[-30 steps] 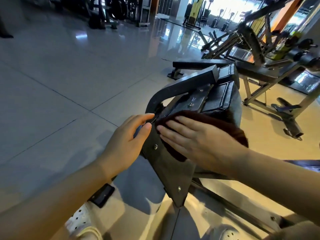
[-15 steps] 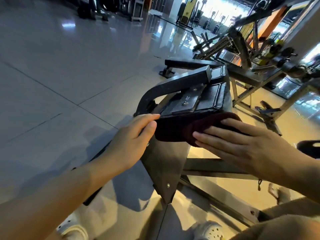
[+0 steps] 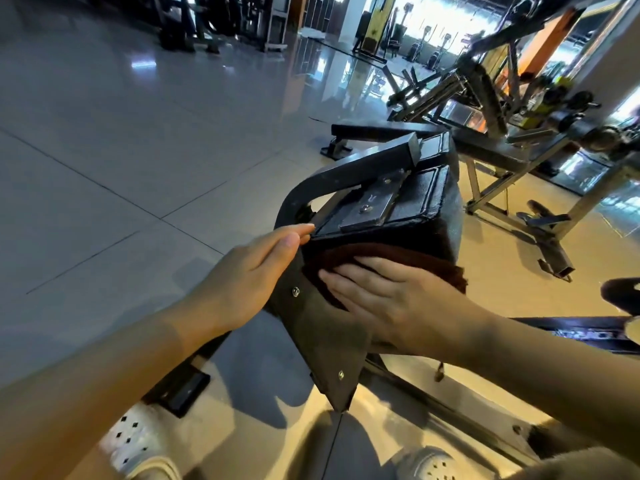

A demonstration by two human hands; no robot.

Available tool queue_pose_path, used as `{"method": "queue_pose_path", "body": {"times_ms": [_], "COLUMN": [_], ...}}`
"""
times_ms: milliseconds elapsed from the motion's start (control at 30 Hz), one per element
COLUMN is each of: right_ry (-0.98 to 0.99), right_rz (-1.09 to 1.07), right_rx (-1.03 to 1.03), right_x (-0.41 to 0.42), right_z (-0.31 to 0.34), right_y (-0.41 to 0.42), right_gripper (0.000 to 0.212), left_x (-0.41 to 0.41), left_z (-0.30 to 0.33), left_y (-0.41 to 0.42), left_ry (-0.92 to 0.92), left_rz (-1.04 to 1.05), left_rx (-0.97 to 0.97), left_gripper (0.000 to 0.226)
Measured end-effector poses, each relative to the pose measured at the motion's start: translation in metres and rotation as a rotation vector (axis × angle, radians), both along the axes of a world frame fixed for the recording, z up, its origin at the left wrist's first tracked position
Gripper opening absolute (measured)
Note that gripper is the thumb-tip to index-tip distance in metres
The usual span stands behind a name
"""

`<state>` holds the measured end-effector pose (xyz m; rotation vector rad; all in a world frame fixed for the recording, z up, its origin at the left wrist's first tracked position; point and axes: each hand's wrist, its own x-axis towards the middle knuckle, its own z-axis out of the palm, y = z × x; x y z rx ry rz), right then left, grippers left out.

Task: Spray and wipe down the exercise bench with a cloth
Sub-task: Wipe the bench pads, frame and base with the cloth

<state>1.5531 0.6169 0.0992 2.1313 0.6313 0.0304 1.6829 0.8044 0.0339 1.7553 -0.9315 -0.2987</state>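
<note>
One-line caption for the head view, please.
Right hand presses a dark cloth flat against the bench pad while the left hand steadies its edge.

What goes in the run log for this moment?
wiping | right hand presses cloth on bench pad | left hand steadies pad edge

Pretty clearly a commercial gym, not someone's home setup. Big glossy floor tiles (image 3: 145, 140) are reflecting the lights all the way back, and a flat bench (image 3: 384, 128) is sitting out in the open just past the padded bench (image 3: 429, 188) up close. Off to the right, a plate-loaded machine (image 3: 485, 88) with angled steel bars and an orange upright (image 3: 550, 36) is taking up the corner. Further back, more equipment is standing in a brightly lit room (image 3: 433, 29), and dark racks (image 3: 207, 19) are lining the far left wall
</note>
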Motion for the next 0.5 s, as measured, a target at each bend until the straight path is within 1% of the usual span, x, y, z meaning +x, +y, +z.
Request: {"method": "queue_pose_path", "body": {"times_ms": [100, 167, 200, 300, 367, 433, 467, 500], "right_ry": [0.001, -0.062, -0.086, -0.131, -0.140, -0.164, -0.181, -0.181], "right_rz": [0.052, 0.087, 0.072, 0.054, 0.045, 0.047, 0.052, 0.046], "right_rx": [-0.002, 0.021, 0.049, 0.139, 0.174, 0.145, 0.110, 0.079], "right_x": [-0.033, -0.046, -0.049, -0.045, -0.033, -0.012, 0.000, 0.012], "right_z": [0.032, 0.046, 0.048, 0.030, 0.015, -0.004, -0.016, -0.026], "right_y": [-0.028, -0.044, -0.046, -0.042, -0.029, -0.011, -0.001, 0.009], "right_gripper": [0.057, 0.074, 0.073, 0.051, 0.048, 0.058, 0.054, 0.043], "left_x": [-0.002, -0.002, -0.002, -0.004, -0.006, -0.007, -0.006, -0.006], "left_z": [-0.001, -0.002, -0.002, -0.006, -0.007, -0.006, -0.005, -0.003], "left_y": [-0.002, -0.003, -0.002, -0.003, -0.006, -0.009, -0.010, -0.011], "left_ry": [-0.092, -0.097, -0.090, -0.089, -0.069, -0.026, -0.019, -0.022], "left_rz": [-0.021, -0.029, -0.033, -0.039, -0.021, 0.003, 0.014, 0.023], "left_rx": [0.001, -0.018, -0.033, -0.056, -0.057, -0.062, -0.060, -0.055], "left_gripper": [0.050, 0.054, 0.055, 0.056, 0.053, 0.051, 0.050, 0.050]}}
